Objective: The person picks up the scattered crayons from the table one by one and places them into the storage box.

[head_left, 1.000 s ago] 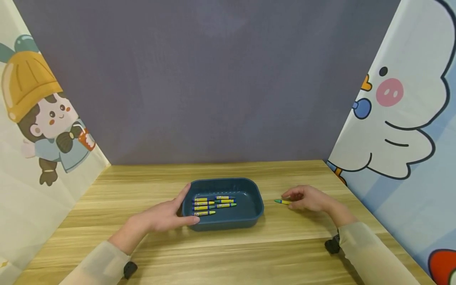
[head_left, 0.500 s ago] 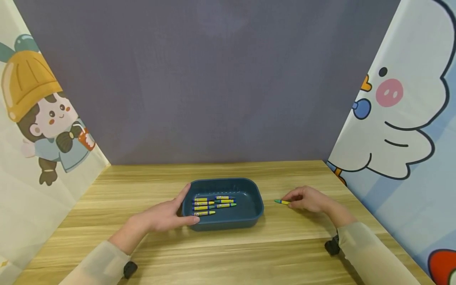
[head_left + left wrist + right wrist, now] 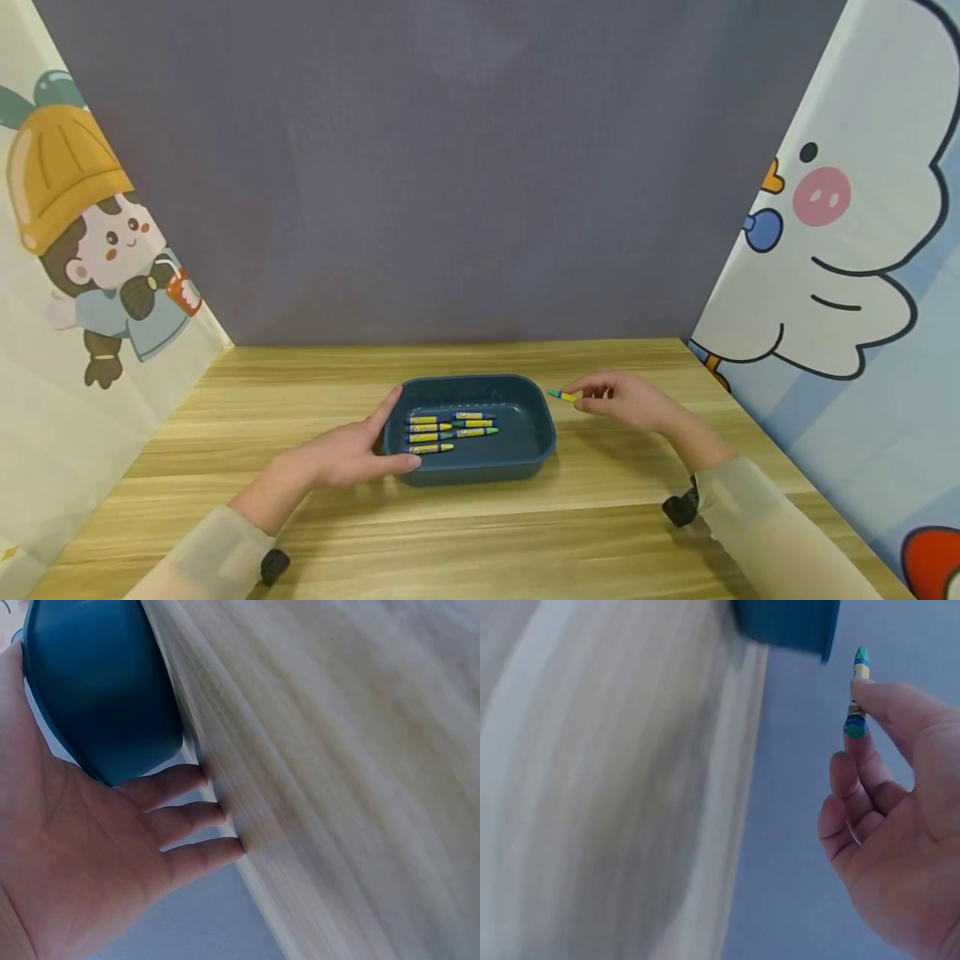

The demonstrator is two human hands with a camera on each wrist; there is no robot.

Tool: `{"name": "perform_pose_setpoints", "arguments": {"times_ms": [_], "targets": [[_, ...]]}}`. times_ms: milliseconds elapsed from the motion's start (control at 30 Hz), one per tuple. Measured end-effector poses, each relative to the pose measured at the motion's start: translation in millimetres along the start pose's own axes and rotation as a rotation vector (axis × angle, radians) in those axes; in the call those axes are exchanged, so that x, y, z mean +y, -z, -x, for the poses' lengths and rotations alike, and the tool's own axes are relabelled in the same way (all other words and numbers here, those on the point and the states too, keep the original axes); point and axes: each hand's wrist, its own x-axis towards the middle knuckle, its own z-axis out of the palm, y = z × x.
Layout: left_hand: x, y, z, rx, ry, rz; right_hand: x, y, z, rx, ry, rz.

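Note:
A dark blue plastic box stands on the table with several yellow-wrapped crayons lying in rows in its left half. My left hand rests against the box's left end, thumb over the near rim and index finger along the far-left corner; in the left wrist view its other fingers are spread straight, tips at the tabletop. Between thumb and fingertips my right hand pinches a green crayon with a yellow wrapper. It is raised above the table, its green tip pointing left, close by the box's right rim.
The box's right half shows bare floor. Wood-grain tabletop surrounds the box. A grey panel rises at the table's back, with cartoon-printed sheets on both sides.
My right hand has closed its fingertips on the green crayon, lifted it from the table and carried it left and away from me toward the box. The left hand and box have stayed put.

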Motion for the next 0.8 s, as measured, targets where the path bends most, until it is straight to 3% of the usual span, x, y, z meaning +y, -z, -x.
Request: {"name": "perform_pose_setpoints", "arguments": {"times_ms": [367,633,800], "targets": [[0.0,0.5,-0.7,-0.002,0.003,0.004,-59,-30,-39,-0.084,0.174,-0.026],[0.5,1.0,-1.1,-0.009,0.003,0.013,-84,-64,-60,-0.180,0.225,0.094],[1.1,1.3,-1.1,-0.019,0.008,0.025,-90,-80,-67,-0.174,0.290,0.211]]}}
